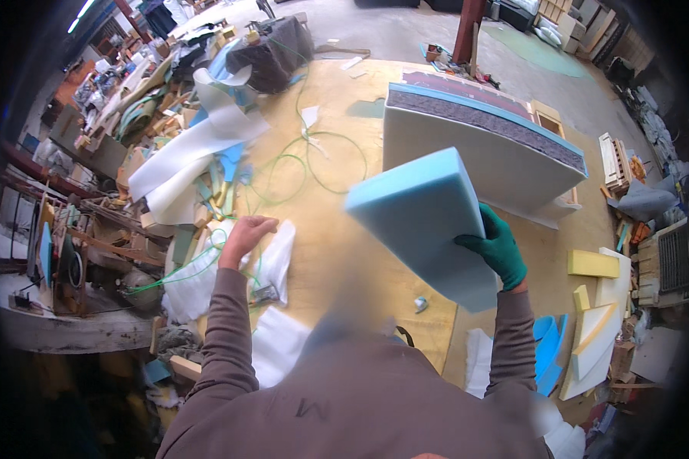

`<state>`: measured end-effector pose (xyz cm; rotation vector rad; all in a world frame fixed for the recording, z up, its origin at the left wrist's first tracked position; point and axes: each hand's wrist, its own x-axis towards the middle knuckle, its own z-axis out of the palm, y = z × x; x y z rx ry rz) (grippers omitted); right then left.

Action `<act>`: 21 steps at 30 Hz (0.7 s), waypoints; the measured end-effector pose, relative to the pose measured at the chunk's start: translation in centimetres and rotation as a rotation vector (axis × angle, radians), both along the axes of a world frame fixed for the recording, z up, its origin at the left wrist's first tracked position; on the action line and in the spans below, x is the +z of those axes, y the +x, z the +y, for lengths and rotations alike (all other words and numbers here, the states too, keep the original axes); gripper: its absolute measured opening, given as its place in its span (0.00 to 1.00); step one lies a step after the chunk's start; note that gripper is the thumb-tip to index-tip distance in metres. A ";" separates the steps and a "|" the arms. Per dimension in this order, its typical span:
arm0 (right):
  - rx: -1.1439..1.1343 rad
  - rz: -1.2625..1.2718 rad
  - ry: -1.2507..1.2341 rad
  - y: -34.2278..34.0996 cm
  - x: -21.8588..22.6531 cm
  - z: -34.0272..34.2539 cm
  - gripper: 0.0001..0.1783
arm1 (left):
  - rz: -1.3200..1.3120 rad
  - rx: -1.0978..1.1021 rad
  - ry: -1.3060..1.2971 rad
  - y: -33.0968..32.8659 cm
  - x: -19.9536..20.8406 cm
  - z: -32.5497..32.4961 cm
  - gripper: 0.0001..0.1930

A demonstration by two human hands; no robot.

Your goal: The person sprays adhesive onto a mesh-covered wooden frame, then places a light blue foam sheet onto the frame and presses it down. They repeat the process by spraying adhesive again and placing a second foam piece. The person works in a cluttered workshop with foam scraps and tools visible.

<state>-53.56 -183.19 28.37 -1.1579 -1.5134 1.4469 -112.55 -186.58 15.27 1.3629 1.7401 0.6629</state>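
My right hand, in a green glove, grips the right edge of a thick light-blue foam block. The block is raised and tilted over the table. Bare, my left hand is off to the left with its fingers curled together; whether they hold anything is hidden. Beside it lie crumpled white wadding and a thin green hose. Beyond the foam block stands a large padded furniture piece with a white face, a grey mottled strip and a blue foam edge.
Loops of green hose cross the tan work surface. Foam and wadding scraps are heaped on the left, near a dark covered bundle. Yellow foam strips and bright-blue pieces lie on the right. A reddish post rises at the back.
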 end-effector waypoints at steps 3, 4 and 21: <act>-0.047 -0.029 0.017 1.2 -1.3 2.0 0.31 | 0.802 -0.168 0.354 2.5 -4.6 2.2 0.24; -0.086 -0.066 -0.003 1.5 -2.0 2.8 0.31 | 0.620 -0.144 0.280 2.7 -5.0 4.0 0.24; -0.279 0.019 -0.257 -1.4 -4.5 14.7 0.43 | -0.116 -0.757 0.553 22.3 15.9 27.7 0.41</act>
